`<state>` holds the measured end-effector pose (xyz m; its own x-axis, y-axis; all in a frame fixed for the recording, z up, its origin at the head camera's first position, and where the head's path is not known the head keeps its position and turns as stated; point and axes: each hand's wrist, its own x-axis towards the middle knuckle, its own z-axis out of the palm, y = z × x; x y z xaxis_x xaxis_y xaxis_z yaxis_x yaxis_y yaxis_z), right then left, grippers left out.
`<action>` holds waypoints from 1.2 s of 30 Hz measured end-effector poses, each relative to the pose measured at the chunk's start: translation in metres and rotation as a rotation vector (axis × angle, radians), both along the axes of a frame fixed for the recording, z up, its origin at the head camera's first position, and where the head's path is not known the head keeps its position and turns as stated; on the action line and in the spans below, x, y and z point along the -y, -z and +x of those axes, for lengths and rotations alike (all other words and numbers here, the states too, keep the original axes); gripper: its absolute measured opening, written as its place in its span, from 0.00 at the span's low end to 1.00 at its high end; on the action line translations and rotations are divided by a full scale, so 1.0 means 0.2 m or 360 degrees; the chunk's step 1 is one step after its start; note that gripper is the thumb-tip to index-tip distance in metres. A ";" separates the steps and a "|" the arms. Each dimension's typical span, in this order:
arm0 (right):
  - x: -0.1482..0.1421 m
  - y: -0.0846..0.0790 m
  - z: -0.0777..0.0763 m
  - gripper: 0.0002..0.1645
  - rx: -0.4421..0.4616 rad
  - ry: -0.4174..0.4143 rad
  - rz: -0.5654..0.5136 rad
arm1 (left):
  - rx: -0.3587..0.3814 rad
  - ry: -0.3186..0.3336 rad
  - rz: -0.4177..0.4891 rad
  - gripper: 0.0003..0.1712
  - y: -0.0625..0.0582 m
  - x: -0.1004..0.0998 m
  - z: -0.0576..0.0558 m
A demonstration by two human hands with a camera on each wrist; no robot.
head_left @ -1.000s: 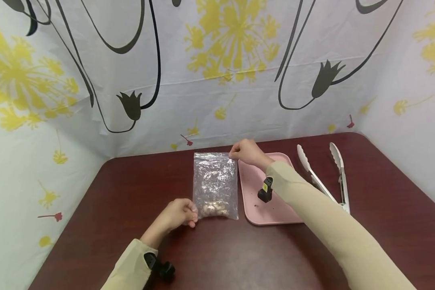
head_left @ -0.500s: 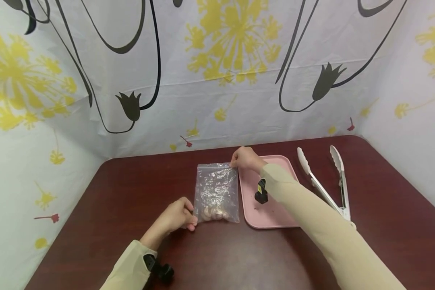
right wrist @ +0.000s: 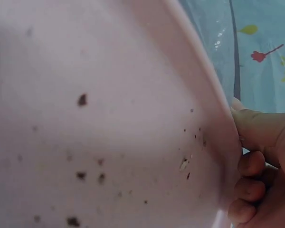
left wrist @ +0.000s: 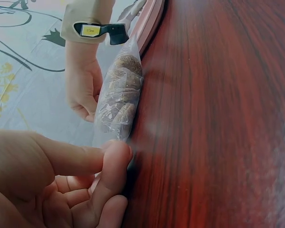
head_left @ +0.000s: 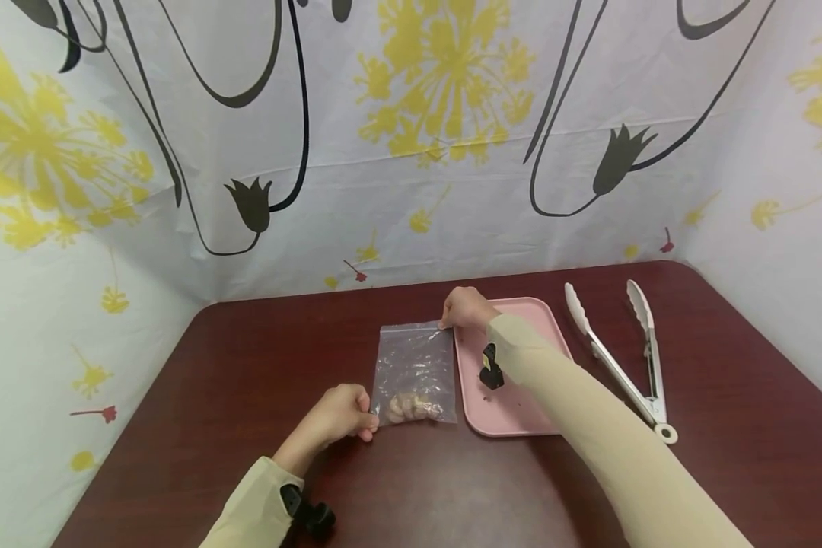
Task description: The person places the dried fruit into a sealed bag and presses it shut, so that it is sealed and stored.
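A clear zip-top plastic bag [head_left: 416,365] stands or leans at the middle of the table, tray to its right. Several lumpy, pale brown pieces [left wrist: 118,90] are gathered at its lower end. My left hand [head_left: 339,415] pinches the bag's lower left corner between thumb and forefinger, the other fingers curled beneath. With my right hand [head_left: 467,307] I pinch the upper right corner beside the zip strip. In the right wrist view the tray's rim partly hides the bag and the right fingertips.
A pink tray [head_left: 476,407] with small dark crumbs lies under my right forearm. White-tipped tongs [head_left: 619,373] lie spread on the dark red table [head_left: 260,358] at the right. A patterned cloth [head_left: 315,221] hangs behind the table.
The bag's top edge has come down toward me, with my right hand still on its corner. My left hand keeps its pinch at the lower corner. The view has shifted slightly.
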<state>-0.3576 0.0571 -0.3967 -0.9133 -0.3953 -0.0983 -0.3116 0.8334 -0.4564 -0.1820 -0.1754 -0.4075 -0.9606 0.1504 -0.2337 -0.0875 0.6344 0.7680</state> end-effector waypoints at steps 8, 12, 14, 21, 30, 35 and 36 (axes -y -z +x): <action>0.00 0.02 -0.01 0.17 -0.0004 0.0010 0.0142 | 0.0030 0.0025 0.0050 0.05 0.02 -0.02 -0.04; -0.02 0.03 -0.02 0.16 -0.0085 0.0014 0.0213 | 0.0019 0.0036 0.0042 0.06 0.03 -0.02 -0.08; -0.03 0.03 -0.03 0.16 -0.0087 0.0015 0.0169 | 0.0022 0.0045 0.0039 0.06 0.03 -0.02 -0.09; -0.07 0.05 -0.02 0.15 -0.0101 -0.0059 -0.0028 | -0.0034 0.0112 0.0007 0.08 0.04 0.00 -0.09; -0.14 -0.04 0.06 0.08 -0.0208 -0.0222 -0.0065 | -0.0223 0.0236 -0.0302 0.09 0.04 0.04 -0.11; -0.22 -0.11 0.12 0.09 -0.0208 -0.0274 0.0057 | -0.0258 0.0220 -0.0442 0.10 0.01 0.05 -0.12; -0.23 -0.12 0.13 0.10 -0.0202 -0.0278 0.0099 | -0.0267 0.0203 -0.0470 0.10 0.01 0.05 -0.12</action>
<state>-0.3313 0.1041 -0.3717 -0.8380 -0.5455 -0.0158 -0.5056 0.7869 -0.3538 -0.2058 -0.1863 -0.4089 -0.9671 0.2211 -0.1256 0.1185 0.8289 0.5467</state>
